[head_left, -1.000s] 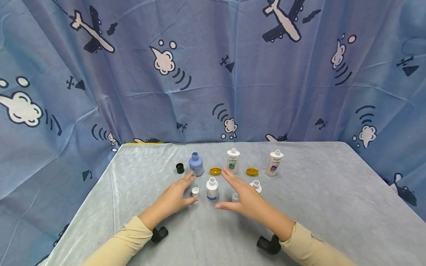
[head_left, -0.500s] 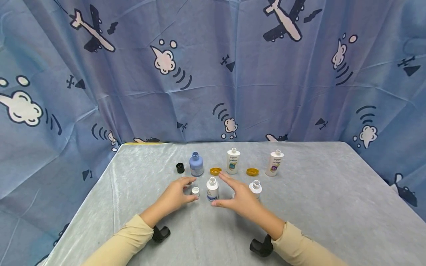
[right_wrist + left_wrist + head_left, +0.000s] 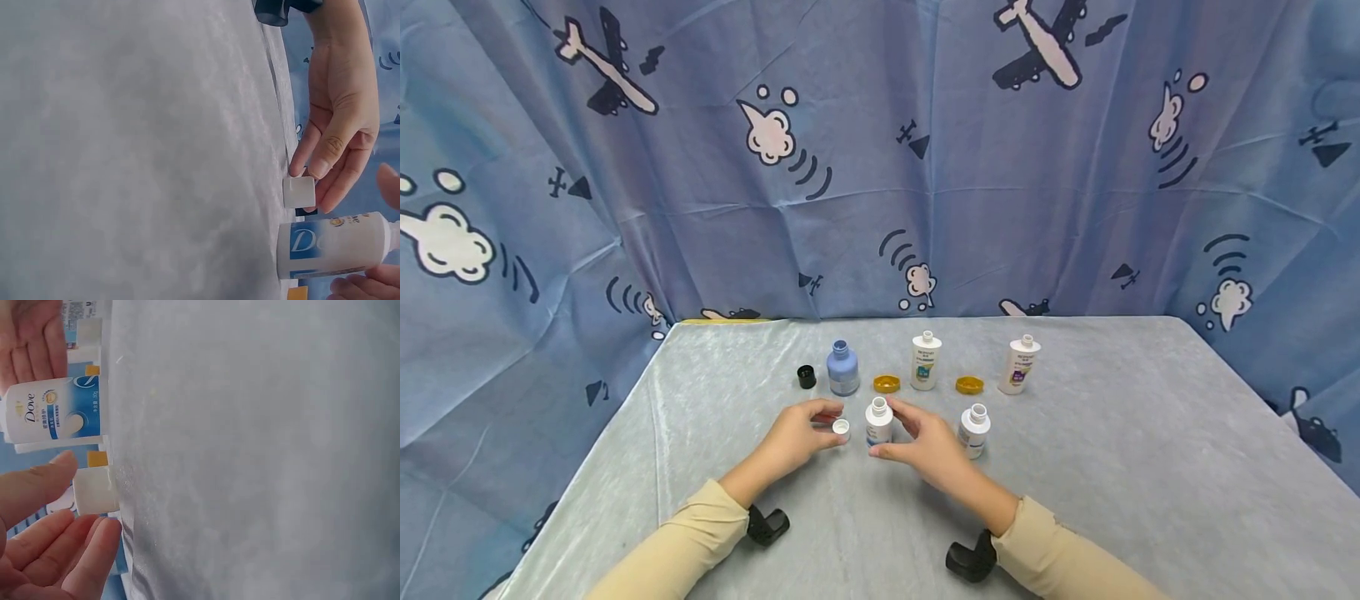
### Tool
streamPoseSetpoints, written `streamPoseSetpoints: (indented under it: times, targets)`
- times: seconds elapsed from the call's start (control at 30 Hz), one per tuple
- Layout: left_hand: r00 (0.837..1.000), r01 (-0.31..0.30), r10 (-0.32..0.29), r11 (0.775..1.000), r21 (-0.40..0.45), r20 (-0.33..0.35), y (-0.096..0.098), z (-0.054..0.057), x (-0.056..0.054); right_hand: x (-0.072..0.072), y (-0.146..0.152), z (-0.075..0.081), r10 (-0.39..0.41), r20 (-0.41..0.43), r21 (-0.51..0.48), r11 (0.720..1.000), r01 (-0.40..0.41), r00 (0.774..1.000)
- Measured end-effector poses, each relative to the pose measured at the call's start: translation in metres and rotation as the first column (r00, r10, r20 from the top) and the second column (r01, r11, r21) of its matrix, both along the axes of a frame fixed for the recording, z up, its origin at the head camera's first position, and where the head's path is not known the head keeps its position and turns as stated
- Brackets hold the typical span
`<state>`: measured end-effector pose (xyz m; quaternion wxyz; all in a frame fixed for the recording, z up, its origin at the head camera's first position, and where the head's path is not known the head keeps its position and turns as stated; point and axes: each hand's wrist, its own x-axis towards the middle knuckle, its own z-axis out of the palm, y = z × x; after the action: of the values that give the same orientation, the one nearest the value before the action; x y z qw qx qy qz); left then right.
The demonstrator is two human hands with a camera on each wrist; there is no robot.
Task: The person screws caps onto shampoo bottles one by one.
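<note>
right hand [image 3: 934,450] moved closer to dove bottle [image 3: 56,409], which stood uncapped on tabletop [image 3: 1112,450]; no grip formed. left hand [image 3: 792,435] curved loosely about cap [image 3: 97,490], unpinched. risk: lopsided contact could have toppled dove bottle.

From my screen, the head view gives me the widest and highest look: from the near side it faces forward and down over the table [image 3: 1120,467], far enough back to take in the curtain [image 3: 850,250] beyond and both hands, left hand [image 3: 793,437] and right hand [image 3: 932,454].

My left wrist view sits low and close above the tabletop, facing the far side, its picture turned sideways. My right wrist view is just as low, also facing far, but rolled the opposite way.

The two wrist views overlap on the white cap [image 3: 95,489], the Dove bottle [image 3: 56,411] to its right, and parts of both hands; I find that same patch small and mid-table from the head.
</note>
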<state>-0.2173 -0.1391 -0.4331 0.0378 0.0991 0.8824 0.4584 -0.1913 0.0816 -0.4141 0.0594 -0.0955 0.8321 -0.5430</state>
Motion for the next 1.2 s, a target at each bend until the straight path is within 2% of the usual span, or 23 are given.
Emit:
streamPoseSetpoints:
  times: [0.4,0.57,0.9,1.2]
  targets:
    - [0.999,-0.01,0.008,0.999,0.038,0.048,0.001,-0.002,-0.002,-0.007,-0.003,-0.009,-0.027,0.055,-0.126,0.991,0.034,0.998]
    - [0.998,-0.011,0.007,0.999,0.052,0.064,0.002,-0.002,-0.003,-0.008,-0.004,-0.012,-0.01,0.068,-0.201,0.979,0.023,0.998]
    - [0.997,-0.009,0.005,0.998,0.057,0.081,0.003,0.002,-0.002,-0.013,-0.008,-0.016,-0.004,0.09,-0.291,0.956,0.03,0.996]
    - [0.997,-0.005,0.001,0.999,0.054,0.072,0.003,0.001,-0.002,-0.015,-0.009,-0.018,-0.007,0.106,-0.297,0.954,0.038,0.994]
